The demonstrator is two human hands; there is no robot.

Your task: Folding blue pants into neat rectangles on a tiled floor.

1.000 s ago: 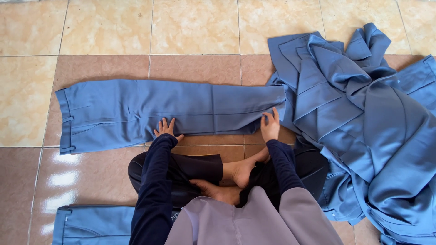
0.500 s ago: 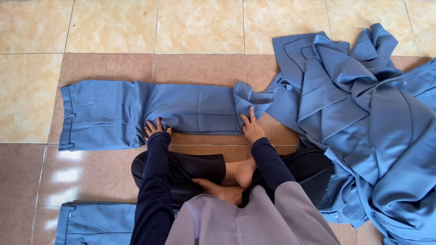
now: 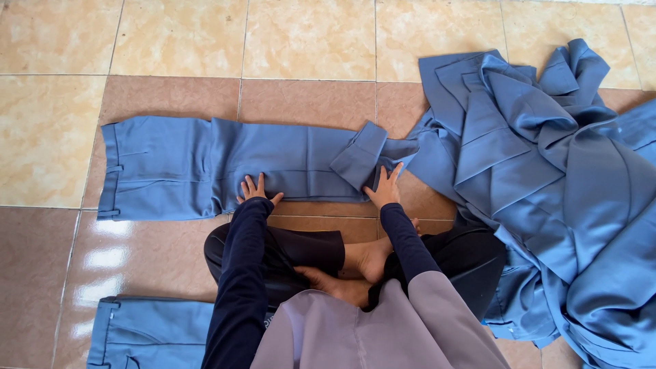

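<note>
Now both hands press on the blue trousers point(image 3: 225, 164), fingers spread: left hand point(image 3: 255, 190) mid-leg, right hand point(image 3: 385, 189) by the folded-over hem point(image 3: 359, 156).

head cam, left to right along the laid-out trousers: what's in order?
Trouser waistband → left hand pressing the trouser leg → folded-back hem → right hand → heap of blue garments.
</note>
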